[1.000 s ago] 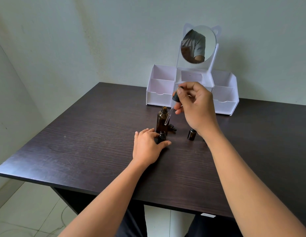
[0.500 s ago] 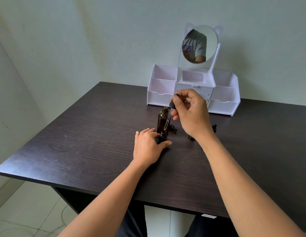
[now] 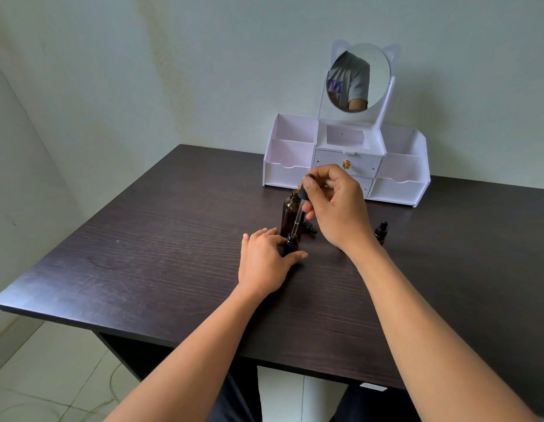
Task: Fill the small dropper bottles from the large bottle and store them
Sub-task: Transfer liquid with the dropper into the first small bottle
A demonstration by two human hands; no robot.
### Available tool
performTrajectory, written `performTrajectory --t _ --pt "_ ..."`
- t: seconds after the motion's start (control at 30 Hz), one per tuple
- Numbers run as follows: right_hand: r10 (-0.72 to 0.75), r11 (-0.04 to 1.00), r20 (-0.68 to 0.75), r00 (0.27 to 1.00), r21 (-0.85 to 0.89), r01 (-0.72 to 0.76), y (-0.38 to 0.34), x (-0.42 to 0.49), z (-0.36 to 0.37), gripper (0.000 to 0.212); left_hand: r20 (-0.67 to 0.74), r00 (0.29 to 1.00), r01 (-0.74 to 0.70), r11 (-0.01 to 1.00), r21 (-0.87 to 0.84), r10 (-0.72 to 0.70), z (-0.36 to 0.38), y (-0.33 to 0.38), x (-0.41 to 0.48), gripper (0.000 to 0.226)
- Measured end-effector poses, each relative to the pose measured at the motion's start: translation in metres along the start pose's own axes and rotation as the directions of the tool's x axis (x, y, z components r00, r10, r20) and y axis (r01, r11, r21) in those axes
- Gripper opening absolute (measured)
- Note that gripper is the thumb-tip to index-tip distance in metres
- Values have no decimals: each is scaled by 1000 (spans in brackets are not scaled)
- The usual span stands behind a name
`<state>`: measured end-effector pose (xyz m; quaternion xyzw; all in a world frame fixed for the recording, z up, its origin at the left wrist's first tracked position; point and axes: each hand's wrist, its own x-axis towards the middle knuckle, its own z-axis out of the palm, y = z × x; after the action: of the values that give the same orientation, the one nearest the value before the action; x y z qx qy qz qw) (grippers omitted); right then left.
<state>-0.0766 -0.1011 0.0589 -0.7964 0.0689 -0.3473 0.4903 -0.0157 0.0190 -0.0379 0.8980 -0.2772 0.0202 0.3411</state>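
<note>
A large amber bottle (image 3: 288,213) stands open in the middle of the dark table (image 3: 161,239). In front of it my left hand (image 3: 266,261) grips a small dark dropper bottle (image 3: 291,243) that rests on the table. My right hand (image 3: 334,208) pinches the black bulb of a glass dropper (image 3: 298,216), whose tip sits at the small bottle's mouth. A capped small dropper bottle (image 3: 381,230) stands to the right of my right wrist. A loose black dropper cap (image 3: 311,227) lies beside the large bottle.
A white desk organiser (image 3: 346,161) with open compartments, small drawers and a round mirror stands at the back of the table against the wall. The table's front edge runs close to my body, and a tiled floor shows at the lower left.
My right hand has lowered the dropper from above the large bottle down to the small bottle's mouth. My left hand has kept its hold on the small bottle.
</note>
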Motion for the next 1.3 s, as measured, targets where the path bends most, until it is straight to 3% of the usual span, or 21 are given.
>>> performTrajectory --t 0.33,0.63,0.8,0.97,1.1,1.3 --pt "-17 993 24 1000 -117 19 4 -1 2 9 5 1000 5 1000 7 -5 0 0 0 56" --pt "-30 998 52 998 -53 33 4 -4 1 21 7 1000 17 1000 14 -17 2 -1 0 57" --pt "-9 998 19 1000 -56 10 7 -3 2 9 5 1000 19 1000 4 -19 2 -1 1 57" --pt "-4 999 42 999 -43 6 7 -3 2 18 4 1000 21 1000 0 -21 2 0 0 59" --pt "-7 998 24 1000 -57 8 10 -2 3 9 4 1000 17 1000 4 -17 1 0 0 58" --pt "-31 999 -32 999 20 32 1 4 -4 27 3 1000 30 1000 -3 -30 1 0 1 59"
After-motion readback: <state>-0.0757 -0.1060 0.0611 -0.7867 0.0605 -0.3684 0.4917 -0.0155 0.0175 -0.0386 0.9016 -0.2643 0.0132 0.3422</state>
